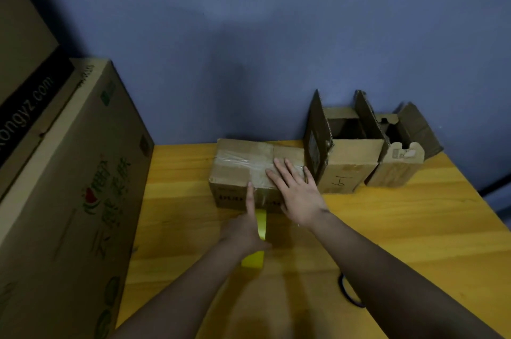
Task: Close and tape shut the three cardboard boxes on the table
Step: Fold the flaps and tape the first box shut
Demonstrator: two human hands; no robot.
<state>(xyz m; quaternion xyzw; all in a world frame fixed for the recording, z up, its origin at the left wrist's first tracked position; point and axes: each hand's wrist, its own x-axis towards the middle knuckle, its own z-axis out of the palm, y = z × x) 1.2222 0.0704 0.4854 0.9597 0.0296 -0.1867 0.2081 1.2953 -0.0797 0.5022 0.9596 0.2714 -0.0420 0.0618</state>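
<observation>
A closed cardboard box [243, 161] lies on the yellow wooden table [387, 228], old clear tape across its top. My right hand [297, 189] presses flat on the box's top near its right end, fingers straight. My left hand [244, 230] grips a yellow tape roll [253, 259], its index finger stretched up against the box's front face. A yellow tape strip [261, 224] runs from the roll up to the box front. To the right stand two open boxes: a middle one [351, 161] with raised flaps and a smaller one [398, 164].
A large printed carton [72, 200] stands against the table's left side, with another carton [22, 42] leaning above it. A dark ring-shaped object [347, 291] lies partly hidden under my right forearm. The blue wall [249, 34] rises right behind the boxes.
</observation>
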